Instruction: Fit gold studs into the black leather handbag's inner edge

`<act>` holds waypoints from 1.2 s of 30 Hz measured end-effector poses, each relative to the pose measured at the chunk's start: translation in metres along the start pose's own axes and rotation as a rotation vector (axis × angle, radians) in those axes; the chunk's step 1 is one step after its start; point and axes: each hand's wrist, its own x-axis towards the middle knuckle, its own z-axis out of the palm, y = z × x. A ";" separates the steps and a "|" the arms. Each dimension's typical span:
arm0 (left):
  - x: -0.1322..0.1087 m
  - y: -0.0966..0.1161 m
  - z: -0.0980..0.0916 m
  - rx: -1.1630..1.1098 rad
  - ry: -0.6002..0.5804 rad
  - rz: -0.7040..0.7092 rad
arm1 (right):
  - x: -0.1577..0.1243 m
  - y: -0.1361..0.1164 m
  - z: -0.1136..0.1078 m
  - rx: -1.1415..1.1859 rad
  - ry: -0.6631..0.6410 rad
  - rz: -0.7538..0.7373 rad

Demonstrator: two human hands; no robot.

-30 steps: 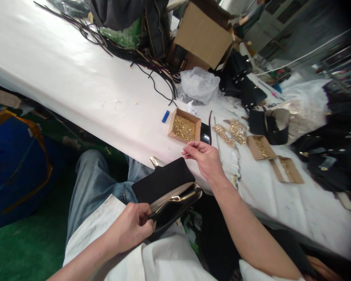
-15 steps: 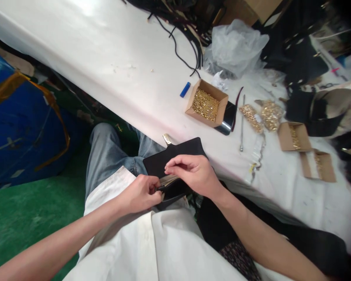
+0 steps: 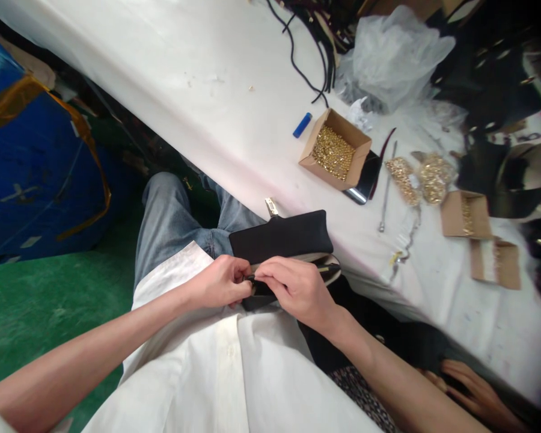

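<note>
A small black handbag [image 3: 282, 234] rests on my lap against the table edge, its flap laid back and a gold clasp [image 3: 271, 207] at the flap's tip. The bag's mouth shows a pale lining and a zipper. My left hand [image 3: 223, 281] is closed on the bag's left side, thumb and fingers pinching a dark piece there. Right beside those fingertips, my right hand [image 3: 297, 291] reaches over the opening with its thumb and fingers pinched together. Whatever it holds is too small or hidden to make out.
On the white table [image 3: 171, 90] stand a cardboard box [image 3: 358, 141] of gold hardware, a blue lighter [image 3: 302, 125], a metal rod [image 3: 388, 192], bagged gold pieces [image 3: 435, 177] and plastic bags [image 3: 397, 60]. Another person's hand [image 3: 478, 391] shows at lower right. A blue bin [image 3: 31, 180] stands left.
My right hand has come down and left relative to the bag, from above the opening to my left fingertips. The view has shifted, and another person's hand now shows at lower right.
</note>
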 end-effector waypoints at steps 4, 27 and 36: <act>0.002 -0.003 0.000 -0.046 -0.004 -0.015 | 0.001 -0.004 0.002 -0.100 0.003 -0.073; -0.004 -0.005 0.002 -0.044 0.012 0.012 | -0.003 -0.004 0.014 -0.324 -0.130 -0.087; -0.007 -0.007 0.000 -0.022 0.004 0.027 | -0.001 -0.006 0.010 -0.197 -0.181 -0.087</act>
